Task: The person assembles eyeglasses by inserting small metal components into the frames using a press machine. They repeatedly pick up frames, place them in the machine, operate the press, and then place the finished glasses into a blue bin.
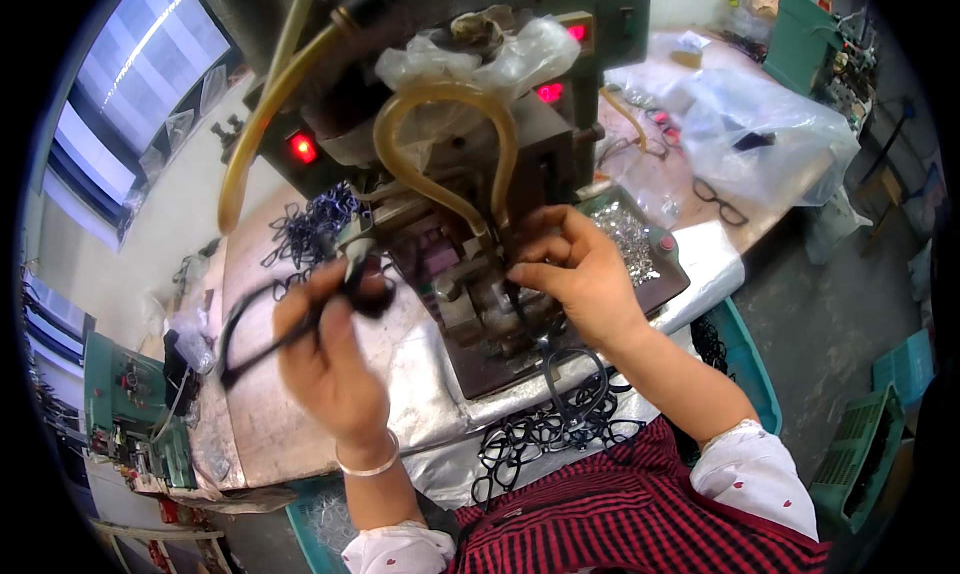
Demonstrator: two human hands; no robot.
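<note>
My left hand (335, 364), raised left of the machine, is closed around a dark spectacle frame (238, 359); motion blurs both. My right hand (570, 269) is at the machine's metal fixture (472, 299), with thumb and fingers pinched together. From under its fingertips a thin dark strip runs down toward another dark spectacle frame (580, 382), which sticks out over the near edge of the machine base. The strip seems to be part of that frame, but the pinch itself is partly hidden. A yellowish hose (448, 92) loops down just above the fixture.
Piles of dark spectacle frames lie by my lap (530, 439) and behind my left hand (318, 219). Small shiny metal parts fill a tray (625, 236) right of the fixture. A clear plastic bag (765, 124) and a teal bin (748, 359) are farther right. The green machine (610, 19) carries red lit displays.
</note>
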